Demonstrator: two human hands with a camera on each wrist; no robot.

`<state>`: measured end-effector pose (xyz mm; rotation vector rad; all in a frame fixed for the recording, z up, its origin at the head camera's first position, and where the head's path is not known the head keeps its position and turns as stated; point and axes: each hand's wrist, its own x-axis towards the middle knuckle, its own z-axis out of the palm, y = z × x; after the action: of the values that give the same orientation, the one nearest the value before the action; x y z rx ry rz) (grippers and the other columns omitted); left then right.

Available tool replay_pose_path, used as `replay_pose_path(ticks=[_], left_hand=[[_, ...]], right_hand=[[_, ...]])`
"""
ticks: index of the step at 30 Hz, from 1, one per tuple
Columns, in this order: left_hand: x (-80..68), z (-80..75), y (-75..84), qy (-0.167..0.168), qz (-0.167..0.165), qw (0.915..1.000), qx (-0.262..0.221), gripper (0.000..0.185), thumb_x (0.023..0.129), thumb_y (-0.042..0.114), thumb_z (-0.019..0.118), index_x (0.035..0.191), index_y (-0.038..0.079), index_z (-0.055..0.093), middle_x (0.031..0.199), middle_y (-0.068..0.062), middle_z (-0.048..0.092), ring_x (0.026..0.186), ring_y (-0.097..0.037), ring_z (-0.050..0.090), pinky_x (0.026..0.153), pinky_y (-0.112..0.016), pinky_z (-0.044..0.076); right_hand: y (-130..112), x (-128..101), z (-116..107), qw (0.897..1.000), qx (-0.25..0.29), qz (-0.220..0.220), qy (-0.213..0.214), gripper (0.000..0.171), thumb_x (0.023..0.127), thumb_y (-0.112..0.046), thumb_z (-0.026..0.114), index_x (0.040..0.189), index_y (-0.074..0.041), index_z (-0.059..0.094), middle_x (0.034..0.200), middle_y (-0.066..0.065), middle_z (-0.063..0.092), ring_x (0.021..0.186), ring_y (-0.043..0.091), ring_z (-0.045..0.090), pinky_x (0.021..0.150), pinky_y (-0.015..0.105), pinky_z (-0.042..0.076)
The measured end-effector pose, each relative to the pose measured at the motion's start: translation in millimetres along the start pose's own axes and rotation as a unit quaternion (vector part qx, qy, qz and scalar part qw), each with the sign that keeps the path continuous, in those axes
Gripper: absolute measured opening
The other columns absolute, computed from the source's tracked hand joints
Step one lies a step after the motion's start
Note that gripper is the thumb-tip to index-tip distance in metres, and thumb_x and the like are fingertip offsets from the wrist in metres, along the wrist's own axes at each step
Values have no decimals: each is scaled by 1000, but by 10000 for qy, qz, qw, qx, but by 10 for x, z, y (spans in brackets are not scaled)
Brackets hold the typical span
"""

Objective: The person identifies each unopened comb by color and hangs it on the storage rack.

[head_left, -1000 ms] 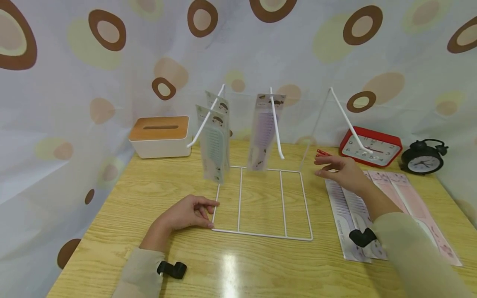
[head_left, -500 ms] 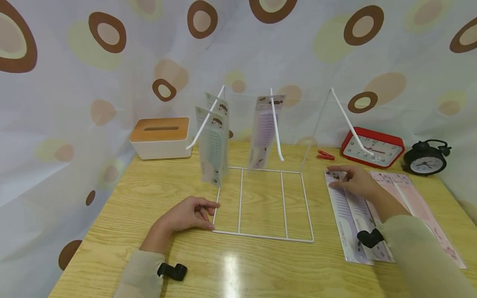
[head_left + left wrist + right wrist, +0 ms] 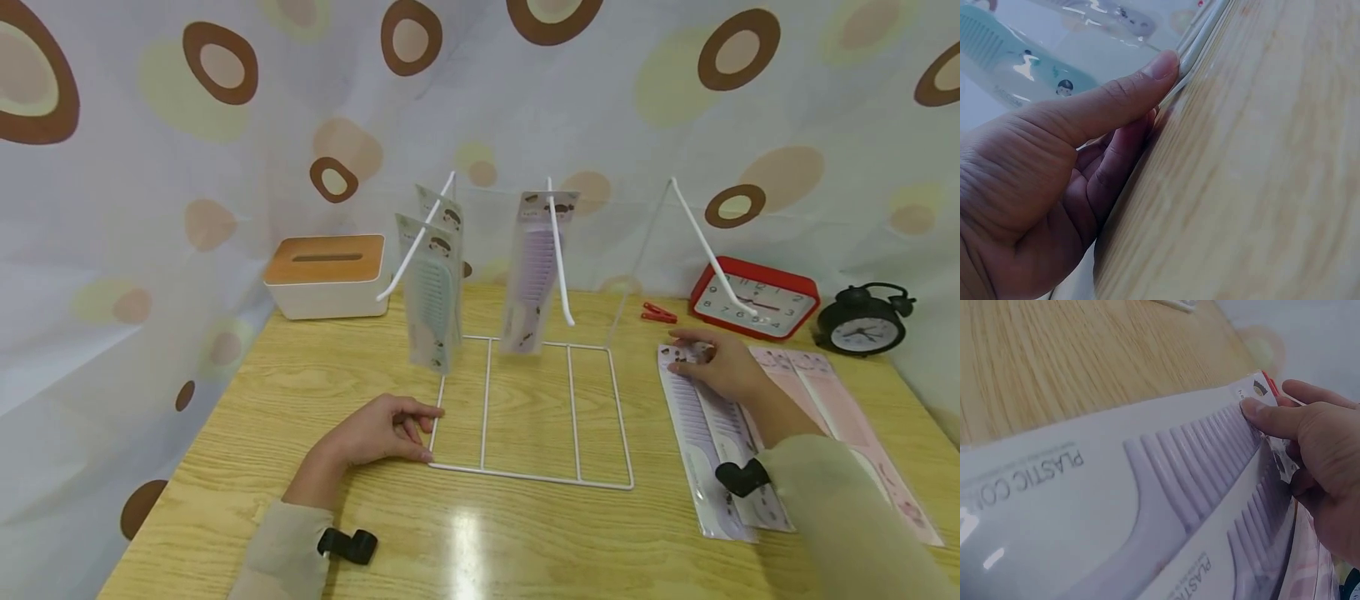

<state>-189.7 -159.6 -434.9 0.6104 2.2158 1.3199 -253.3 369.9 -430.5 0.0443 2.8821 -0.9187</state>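
Both hands down: left hand (image 3: 378,432) thumb and curled fingers pressing wire rack (image 3: 529,411) base corner; right hand (image 3: 718,369) pinching top of purple comb pack (image 3: 693,425) flat on table (image 3: 300,400).

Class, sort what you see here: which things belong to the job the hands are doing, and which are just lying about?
In use: wire rack, steadied by the left hand; purple comb pack under the right hand; hanging comb packs; pink comb packs.

Lying about: tissue box, red clock, black alarm clock, red peg.
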Motion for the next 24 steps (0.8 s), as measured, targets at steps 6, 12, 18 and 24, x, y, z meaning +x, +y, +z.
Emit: replay_pose_path(ticks=[6,12,18,24], left_hand=[[6,2,-4,-11,13,10000,41,60,80,19,85,135,7,63,106,-5,64,86,-17,66,75,-26,57],[0,-12,-5,-16,41,10000,78,60,81,18,85,135,6,63,106,-6,65,85,-15,66,75,-26,57],[-2,-19,-7,-30,76,9999,76,60,81,17,84,135,5,62,106,-8,65,84,-14,66,75,-26,57],[-1,-7,-21,-58,163,9998,59,59,82,17,84,135,2,62,107,-11,64,85,-16,66,74,-25,57]], right_hand=[[-54,-1,2,9997,36,-125,215,43,95,-27,70,135,-12,62,113,11,65,93,26,48,74,32,40],[-126,-8,-154,9963,-315,-799,61,28,98,-23,67,121,-7,71,100,10,70,77,20,51,62,25,43],[-205,-33,-287,9942,91,-921,-542,24,102,-21,59,118,-3,60,114,17,61,86,19,60,69,22,51],[-269,-124,-357,9935,351,-1058,-224,30,102,-29,59,119,-4,60,106,12,65,86,22,61,70,24,54]])
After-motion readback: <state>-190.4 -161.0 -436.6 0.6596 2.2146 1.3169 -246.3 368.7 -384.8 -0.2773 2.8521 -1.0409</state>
